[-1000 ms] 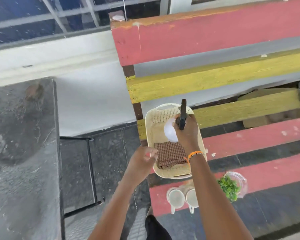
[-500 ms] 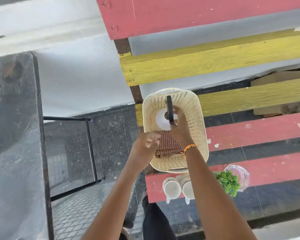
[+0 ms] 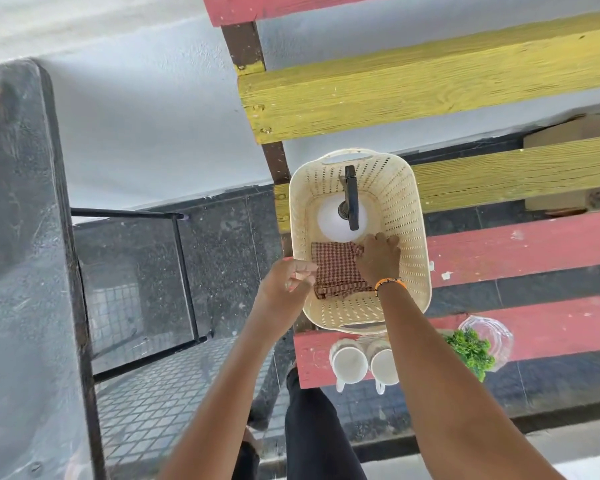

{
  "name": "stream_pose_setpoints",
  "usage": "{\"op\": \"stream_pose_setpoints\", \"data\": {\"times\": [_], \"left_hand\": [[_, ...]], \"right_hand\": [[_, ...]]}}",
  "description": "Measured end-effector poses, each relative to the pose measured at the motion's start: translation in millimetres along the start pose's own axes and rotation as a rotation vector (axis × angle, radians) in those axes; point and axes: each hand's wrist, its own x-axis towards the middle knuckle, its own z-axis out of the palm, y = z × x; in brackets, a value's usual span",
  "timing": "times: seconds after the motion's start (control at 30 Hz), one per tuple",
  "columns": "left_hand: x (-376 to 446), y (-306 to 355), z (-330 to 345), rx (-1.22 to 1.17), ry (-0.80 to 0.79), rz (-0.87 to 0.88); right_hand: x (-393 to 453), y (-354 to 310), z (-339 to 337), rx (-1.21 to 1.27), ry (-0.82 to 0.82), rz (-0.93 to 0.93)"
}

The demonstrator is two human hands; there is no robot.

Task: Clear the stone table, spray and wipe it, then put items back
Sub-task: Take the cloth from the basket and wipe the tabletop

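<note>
- In the cream perforated plastic basket point(image 3: 407, 216) on the red and yellow slatted wooden bench point(image 3: 499, 247), a white spray bottle with a black trigger head point(image 3: 336, 220) stands free beside a folded brown checked cloth point(image 3: 333, 271).
- The right hand point(image 3: 378, 259) rests on the cloth, fingers curled at its edge.
- The left hand point(image 3: 284, 289), loosely curled, holds nothing just outside the basket's rim.
- No writing is readable.
- 2 white ceramic mugs point(image 3: 364, 365) sit near the bench's front edge.
- The grey stone table point(image 3: 18, 237) lies well apart, left.
</note>
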Motion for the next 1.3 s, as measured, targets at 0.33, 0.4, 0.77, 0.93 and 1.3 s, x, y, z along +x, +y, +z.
{"op": "stream_pose_setpoints", "data": {"times": [0.33,0.4,0.77,0.93,1.3], "left_hand": [[-23.6,-6.8,-7.6,-0.005,-0.083,-0.007],[-38.4,-10.8,-9.3,0.019,-0.123,0.000],[-151.0,-42.8,-86.7,-0.089,0.403,0.416],[-231.2,-100.6,-177.5,-0.302,0.430,0.237],[-399.9,-257.7,-336.3,-0.820,0.588,0.073]], "right_hand": [[-72.9,-15.2,-30.4,0.284,0.019,0.067],[-100.8,-29.5,-41.8,0.443,0.027,0.053],[-258.0,-157.0,-96.6,1.216,-0.254,-0.190],[-330.5,-237.7,-68.1,0.988,-0.185,-0.428],[-464.5,-413.8,40.6,0.382,-0.612,-0.931]]}}
